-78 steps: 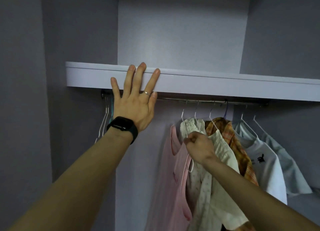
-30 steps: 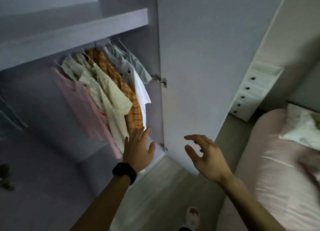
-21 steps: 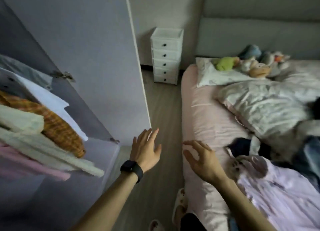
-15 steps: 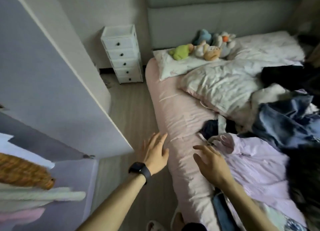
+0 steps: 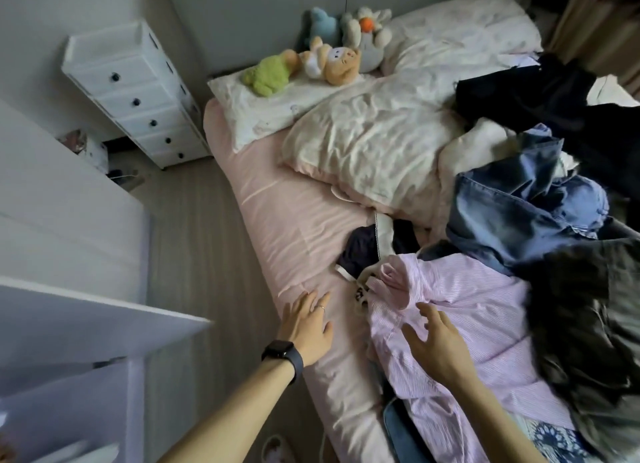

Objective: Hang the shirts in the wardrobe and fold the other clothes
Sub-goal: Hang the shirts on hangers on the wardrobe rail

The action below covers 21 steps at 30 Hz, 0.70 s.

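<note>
At far left, a pale wardrobe door (image 5: 69, 331) fills the lower corner, with a white drawer unit (image 5: 135, 95) beyond it against the wall. A person's left hand (image 5: 306, 327), with a dark watch (image 5: 282, 353) at the wrist, reaches out flat with straight fingers over the edge of a pink bed sheet (image 5: 287, 220). It may be touching the sheet, but that is unclear. Just to its right, the right hand (image 5: 436, 344) hovers with fingers spread and loose, holding nothing, over a crumpled lilac striped shirt (image 5: 485, 303) that lies on the sheet. Further right, blue denim (image 5: 519, 213) and dark clothes (image 5: 588, 324) are heaped.
</note>
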Tool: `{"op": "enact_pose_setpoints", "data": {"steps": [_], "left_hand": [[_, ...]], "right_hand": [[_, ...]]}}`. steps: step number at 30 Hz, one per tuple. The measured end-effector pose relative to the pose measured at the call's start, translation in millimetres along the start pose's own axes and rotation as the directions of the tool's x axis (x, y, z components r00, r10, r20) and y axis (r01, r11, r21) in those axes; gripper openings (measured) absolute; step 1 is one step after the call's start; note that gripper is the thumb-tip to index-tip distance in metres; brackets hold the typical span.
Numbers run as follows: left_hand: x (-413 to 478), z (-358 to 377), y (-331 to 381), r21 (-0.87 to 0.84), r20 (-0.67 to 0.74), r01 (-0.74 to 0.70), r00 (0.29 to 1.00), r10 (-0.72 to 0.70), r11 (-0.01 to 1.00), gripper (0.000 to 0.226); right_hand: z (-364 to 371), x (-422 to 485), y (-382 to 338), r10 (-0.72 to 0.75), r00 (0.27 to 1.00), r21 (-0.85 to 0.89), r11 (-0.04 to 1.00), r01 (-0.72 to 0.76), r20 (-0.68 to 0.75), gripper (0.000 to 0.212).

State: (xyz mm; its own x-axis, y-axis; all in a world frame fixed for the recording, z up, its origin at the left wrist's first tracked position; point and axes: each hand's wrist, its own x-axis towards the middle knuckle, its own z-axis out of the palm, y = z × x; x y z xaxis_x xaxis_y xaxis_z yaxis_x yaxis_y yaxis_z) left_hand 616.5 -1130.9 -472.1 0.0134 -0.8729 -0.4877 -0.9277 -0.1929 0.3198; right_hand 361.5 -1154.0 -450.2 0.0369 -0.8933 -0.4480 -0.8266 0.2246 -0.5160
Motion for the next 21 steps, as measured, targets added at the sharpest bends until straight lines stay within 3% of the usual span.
{"op": "enact_pose_setpoints", "data": {"steps": [5, 10, 15, 21], "left_hand": [[78.1, 69.5, -12.7, 0.017, 0.128, 0.107, 0.986, -0.108, 0.994, 0.064], [124.8, 151.1, -28.3, 0.065, 0.224, 0.121, 0.965, -0.133, 0.991, 0.065], [130.6, 200.6, -48.6, 0.046, 0.271, 0.098, 0.957, -0.107, 0.994, 0.073], [116.2, 168.9, -54.7, -0.098, 0.372, 0.098, 0.927, -0.055, 0.990, 0.063]], "right_hand": [[37.1, 83.3, 26.8, 0.070, 0.998, -0.092, 0.993, -0.069, 0.005, 0.069], [87.9, 133.4, 54.1, 0.119, 0.985, -0.096, 0.987, -0.132, -0.126, 0.052], [119.5, 150.0, 71.8, 0.233, 0.908, 0.095, 0.972, -0.213, -0.347, 0.034], [101.6, 122.5, 53.5, 0.284, 0.928, 0.159, 0.955, -0.251, -0.240, 0.027]]}}
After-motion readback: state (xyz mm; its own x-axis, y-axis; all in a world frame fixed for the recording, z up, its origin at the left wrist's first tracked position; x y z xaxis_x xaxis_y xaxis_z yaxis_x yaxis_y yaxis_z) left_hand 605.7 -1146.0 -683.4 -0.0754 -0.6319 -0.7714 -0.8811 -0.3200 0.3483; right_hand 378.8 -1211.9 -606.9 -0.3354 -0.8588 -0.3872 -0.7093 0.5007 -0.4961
